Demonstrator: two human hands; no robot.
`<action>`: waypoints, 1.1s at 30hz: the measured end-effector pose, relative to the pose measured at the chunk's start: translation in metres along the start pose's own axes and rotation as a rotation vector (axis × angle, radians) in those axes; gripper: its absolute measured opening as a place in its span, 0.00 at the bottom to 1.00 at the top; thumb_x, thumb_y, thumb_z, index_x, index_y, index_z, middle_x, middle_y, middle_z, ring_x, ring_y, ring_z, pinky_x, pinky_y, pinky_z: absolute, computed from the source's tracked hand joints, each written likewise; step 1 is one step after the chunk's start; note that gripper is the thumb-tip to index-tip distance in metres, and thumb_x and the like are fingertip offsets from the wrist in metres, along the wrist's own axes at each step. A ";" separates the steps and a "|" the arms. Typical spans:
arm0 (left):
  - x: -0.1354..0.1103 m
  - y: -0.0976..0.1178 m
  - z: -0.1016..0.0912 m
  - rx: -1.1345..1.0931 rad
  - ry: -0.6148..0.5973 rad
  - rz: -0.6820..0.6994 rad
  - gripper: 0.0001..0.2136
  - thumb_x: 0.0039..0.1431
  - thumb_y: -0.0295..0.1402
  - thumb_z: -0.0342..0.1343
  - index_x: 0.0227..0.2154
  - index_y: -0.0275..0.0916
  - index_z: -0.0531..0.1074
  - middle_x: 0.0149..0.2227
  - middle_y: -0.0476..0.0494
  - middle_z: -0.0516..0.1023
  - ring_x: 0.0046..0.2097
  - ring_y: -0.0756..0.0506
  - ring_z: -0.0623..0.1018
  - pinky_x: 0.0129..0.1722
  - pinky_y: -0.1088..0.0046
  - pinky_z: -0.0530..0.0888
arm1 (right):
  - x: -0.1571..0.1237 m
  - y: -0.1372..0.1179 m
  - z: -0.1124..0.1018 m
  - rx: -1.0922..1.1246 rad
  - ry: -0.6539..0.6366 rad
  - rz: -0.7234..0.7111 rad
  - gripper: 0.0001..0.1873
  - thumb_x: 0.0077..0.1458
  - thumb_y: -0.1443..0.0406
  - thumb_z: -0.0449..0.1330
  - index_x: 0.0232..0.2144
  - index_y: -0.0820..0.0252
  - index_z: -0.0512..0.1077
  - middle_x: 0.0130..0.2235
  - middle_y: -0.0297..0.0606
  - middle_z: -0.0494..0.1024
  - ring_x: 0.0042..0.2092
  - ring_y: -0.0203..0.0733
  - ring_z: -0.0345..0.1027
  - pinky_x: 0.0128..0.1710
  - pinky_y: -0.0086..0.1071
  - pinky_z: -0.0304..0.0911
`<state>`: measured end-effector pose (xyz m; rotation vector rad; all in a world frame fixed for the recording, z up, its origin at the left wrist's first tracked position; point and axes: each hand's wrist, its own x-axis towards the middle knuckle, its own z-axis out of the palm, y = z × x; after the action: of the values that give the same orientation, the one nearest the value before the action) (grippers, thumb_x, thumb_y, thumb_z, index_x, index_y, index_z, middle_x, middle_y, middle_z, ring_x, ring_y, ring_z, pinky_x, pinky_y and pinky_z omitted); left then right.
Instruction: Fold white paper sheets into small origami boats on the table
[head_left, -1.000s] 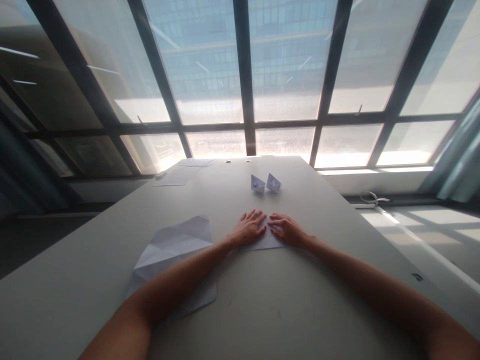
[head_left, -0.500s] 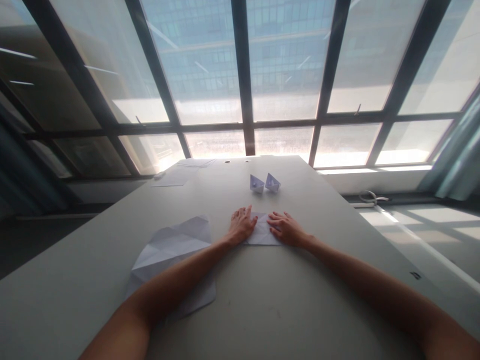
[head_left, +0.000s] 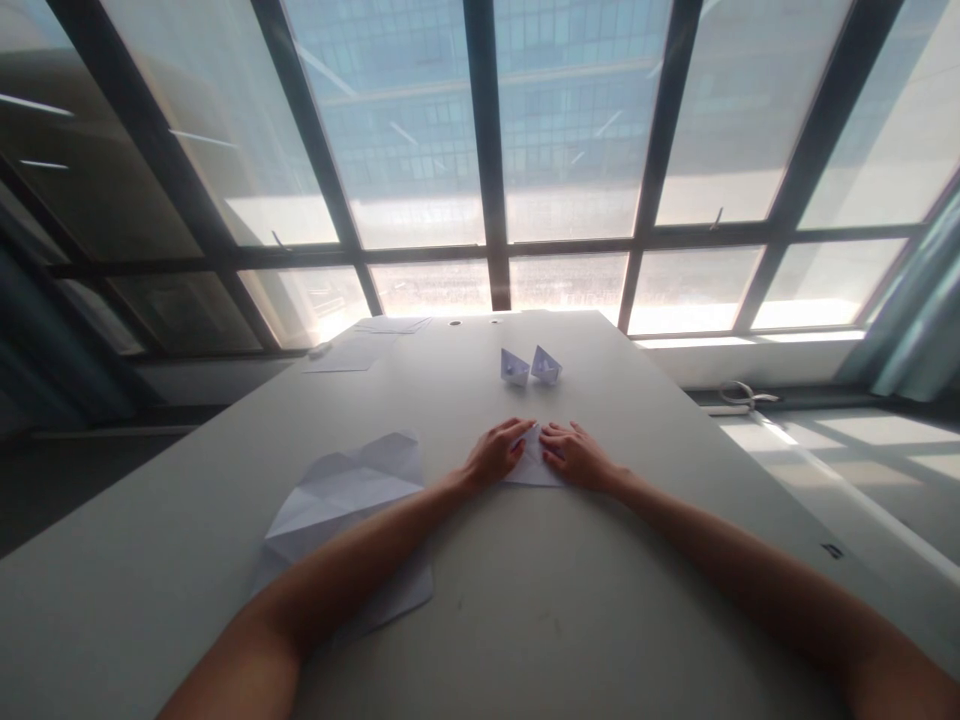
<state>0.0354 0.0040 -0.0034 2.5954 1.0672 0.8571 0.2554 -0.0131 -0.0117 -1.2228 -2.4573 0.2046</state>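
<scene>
A small white sheet of folded paper [head_left: 534, 470] lies on the table between my hands, its top narrowing towards a point. My left hand [head_left: 495, 452] is curled over the paper's left side, with fingers and thumb closed on the folded edge near the top. On the right side, my right hand [head_left: 577, 456] lies fairly flat on the paper, fingers stretched and slightly apart. Both hands hide the paper's sides. Just beyond them stand two folded paper boats, the left boat [head_left: 514, 368] and the right boat [head_left: 547, 366].
A large creased sheet of paper [head_left: 349, 500] lies to the left, partly under my left forearm. Flat papers [head_left: 343, 352] rest at the far left of the white table [head_left: 480, 620]. Windows [head_left: 420, 120] stand behind the table, and a cable [head_left: 739, 395] lies beyond its right edge.
My left hand has moved right and curled in towards my right hand. The paper's left side is folded inward, so its top looks narrower. My right hand has barely moved.
</scene>
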 end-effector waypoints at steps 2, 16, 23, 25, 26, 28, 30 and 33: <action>0.000 0.002 0.002 -0.008 -0.136 0.093 0.22 0.64 0.25 0.46 0.58 0.44 0.70 0.59 0.46 0.72 0.60 0.44 0.71 0.62 0.65 0.67 | 0.000 0.000 0.001 0.006 0.008 0.010 0.23 0.63 0.63 0.53 0.59 0.59 0.69 0.63 0.49 0.67 0.66 0.49 0.56 0.67 0.53 0.41; -0.001 0.013 -0.006 0.045 -0.302 0.218 0.20 0.69 0.31 0.45 0.61 0.44 0.66 0.66 0.46 0.64 0.67 0.46 0.62 0.68 0.63 0.58 | 0.001 0.004 0.007 0.019 0.023 0.042 0.25 0.62 0.66 0.52 0.60 0.61 0.68 0.63 0.49 0.66 0.66 0.46 0.56 0.67 0.47 0.43; -0.002 0.011 -0.001 0.032 -0.242 0.193 0.17 0.70 0.35 0.44 0.55 0.45 0.74 0.61 0.45 0.71 0.63 0.44 0.68 0.64 0.63 0.64 | 0.002 0.007 0.005 0.016 0.086 0.024 0.20 0.58 0.72 0.54 0.50 0.60 0.77 0.56 0.45 0.75 0.58 0.47 0.66 0.61 0.40 0.56; -0.002 0.009 -0.001 0.079 -0.216 0.144 0.16 0.70 0.37 0.46 0.50 0.45 0.77 0.58 0.44 0.74 0.60 0.42 0.70 0.63 0.61 0.65 | 0.002 0.007 0.002 0.013 0.110 0.017 0.17 0.58 0.71 0.55 0.44 0.59 0.80 0.51 0.43 0.79 0.54 0.47 0.69 0.58 0.38 0.60; -0.002 0.008 -0.001 0.099 -0.212 0.117 0.15 0.70 0.38 0.46 0.48 0.46 0.78 0.57 0.44 0.74 0.58 0.41 0.72 0.62 0.60 0.65 | 0.002 0.007 0.001 0.012 0.118 0.019 0.15 0.58 0.71 0.55 0.42 0.59 0.80 0.48 0.43 0.80 0.52 0.47 0.69 0.56 0.37 0.61; -0.002 0.008 -0.002 0.109 -0.226 0.084 0.15 0.70 0.38 0.46 0.48 0.47 0.78 0.57 0.46 0.74 0.57 0.42 0.73 0.61 0.61 0.66 | 0.001 0.006 0.000 0.010 0.125 0.025 0.12 0.58 0.71 0.56 0.38 0.59 0.80 0.44 0.44 0.81 0.49 0.46 0.69 0.53 0.35 0.63; -0.003 0.010 -0.003 0.093 -0.252 0.091 0.16 0.69 0.34 0.46 0.51 0.47 0.76 0.59 0.46 0.72 0.58 0.42 0.72 0.62 0.63 0.65 | 0.001 0.005 -0.001 -0.001 0.124 0.032 0.11 0.58 0.70 0.57 0.34 0.60 0.80 0.40 0.44 0.80 0.46 0.46 0.70 0.51 0.34 0.63; -0.005 0.014 -0.004 0.105 -0.301 0.120 0.20 0.67 0.32 0.47 0.60 0.45 0.68 0.64 0.44 0.66 0.64 0.42 0.66 0.65 0.62 0.60 | 0.000 0.004 -0.001 -0.012 0.118 0.045 0.12 0.60 0.68 0.56 0.31 0.59 0.79 0.37 0.44 0.79 0.43 0.45 0.70 0.48 0.34 0.64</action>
<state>0.0383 -0.0094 0.0029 2.7834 0.9009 0.4214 0.2583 -0.0109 -0.0122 -1.2588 -2.3353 0.1257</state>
